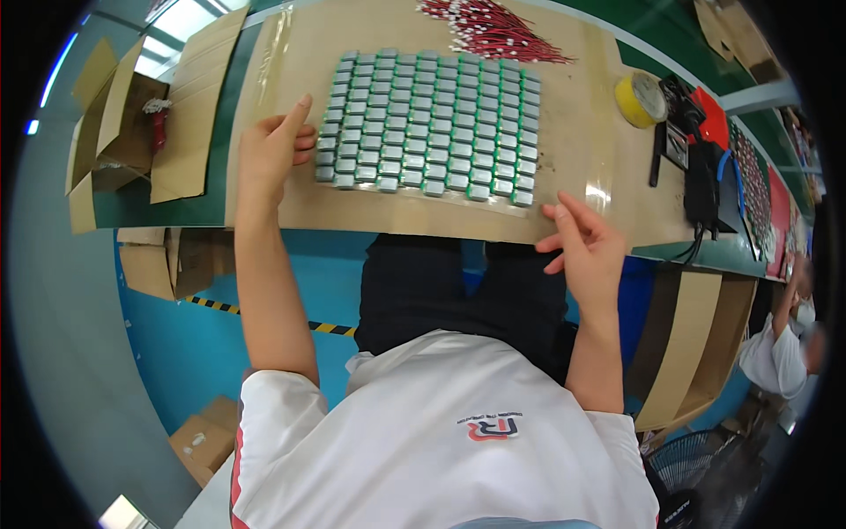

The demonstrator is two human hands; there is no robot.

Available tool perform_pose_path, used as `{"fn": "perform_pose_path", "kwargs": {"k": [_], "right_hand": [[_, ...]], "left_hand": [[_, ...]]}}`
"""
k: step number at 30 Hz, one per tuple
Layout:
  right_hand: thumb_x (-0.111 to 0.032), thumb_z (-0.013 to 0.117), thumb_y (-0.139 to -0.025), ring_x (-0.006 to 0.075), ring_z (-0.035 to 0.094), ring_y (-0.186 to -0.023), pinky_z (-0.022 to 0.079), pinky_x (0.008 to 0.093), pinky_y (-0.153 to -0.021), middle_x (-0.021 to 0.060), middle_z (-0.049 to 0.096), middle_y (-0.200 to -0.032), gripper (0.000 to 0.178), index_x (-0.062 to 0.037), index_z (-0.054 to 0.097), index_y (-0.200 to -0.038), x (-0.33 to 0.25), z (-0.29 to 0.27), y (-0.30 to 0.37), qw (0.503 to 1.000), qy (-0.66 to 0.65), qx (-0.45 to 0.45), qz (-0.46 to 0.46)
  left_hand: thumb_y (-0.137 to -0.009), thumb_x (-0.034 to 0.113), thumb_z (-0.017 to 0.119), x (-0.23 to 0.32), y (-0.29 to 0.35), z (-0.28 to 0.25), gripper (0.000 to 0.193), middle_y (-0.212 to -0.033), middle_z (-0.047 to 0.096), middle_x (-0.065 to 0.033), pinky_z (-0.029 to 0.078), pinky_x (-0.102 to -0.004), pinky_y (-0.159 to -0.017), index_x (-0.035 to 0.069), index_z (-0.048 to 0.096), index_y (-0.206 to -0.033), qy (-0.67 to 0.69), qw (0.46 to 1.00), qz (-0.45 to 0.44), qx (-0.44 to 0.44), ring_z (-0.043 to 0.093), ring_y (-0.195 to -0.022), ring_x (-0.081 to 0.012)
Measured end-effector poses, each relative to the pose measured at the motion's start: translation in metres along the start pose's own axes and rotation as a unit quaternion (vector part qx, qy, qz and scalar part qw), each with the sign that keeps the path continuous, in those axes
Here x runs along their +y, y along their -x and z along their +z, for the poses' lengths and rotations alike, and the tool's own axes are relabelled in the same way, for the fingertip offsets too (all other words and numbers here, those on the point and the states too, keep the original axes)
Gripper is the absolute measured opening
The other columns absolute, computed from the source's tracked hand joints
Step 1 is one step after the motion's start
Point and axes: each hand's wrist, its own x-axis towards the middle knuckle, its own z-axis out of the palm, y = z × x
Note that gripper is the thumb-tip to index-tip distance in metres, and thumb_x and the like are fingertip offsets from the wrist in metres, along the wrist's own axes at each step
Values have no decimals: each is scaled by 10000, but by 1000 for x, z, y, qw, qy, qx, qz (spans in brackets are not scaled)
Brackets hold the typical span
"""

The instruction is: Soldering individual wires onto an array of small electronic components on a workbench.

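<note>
A block of many small grey rectangular parts with green edges lies in tight columns on the brown cardboard sheet covering the bench. Beside the block's left edge is my left hand, thumb raised and fingers slightly curled towards the parts, holding nothing that I can see. My right hand hovers near the front right corner of the block, at the cardboard's front edge. Its fingers are apart and nothing shows between them. Beyond the block, a pile of red wires with white connectors is spread at the far side.
A roll of yellow tape stands to the right, near a black device with cables. Open cardboard boxes sit at the left and below the bench on the right. Another person is at the far right.
</note>
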Motion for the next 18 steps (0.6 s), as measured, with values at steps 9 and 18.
{"fn": "perform_pose_path", "kwargs": {"k": [9, 18], "right_hand": [[-96, 589, -1011, 235, 744, -776, 584, 275, -464, 265, 614, -1324, 529, 94, 406, -1469, 3, 13, 24, 990, -133, -42, 38], [-121, 572, -1017, 295, 753, -846, 608, 314, -488, 276, 596, -1349, 515, 77, 423, -1468, 6, 23, 34, 974, -217, 1, 58]], "left_hand": [[-850, 548, 765, 4, 6, 0, 693, -989, 688, -99, 526, -283, -744, -80, 683, -1130, -53, 998, -9, -10, 632, -873, -154], [-884, 471, 766, 5, 21, 11, 603, -947, 692, -88, 517, -256, -711, -78, 703, -1126, -99, 994, 38, 22, 632, -839, -131]]}}
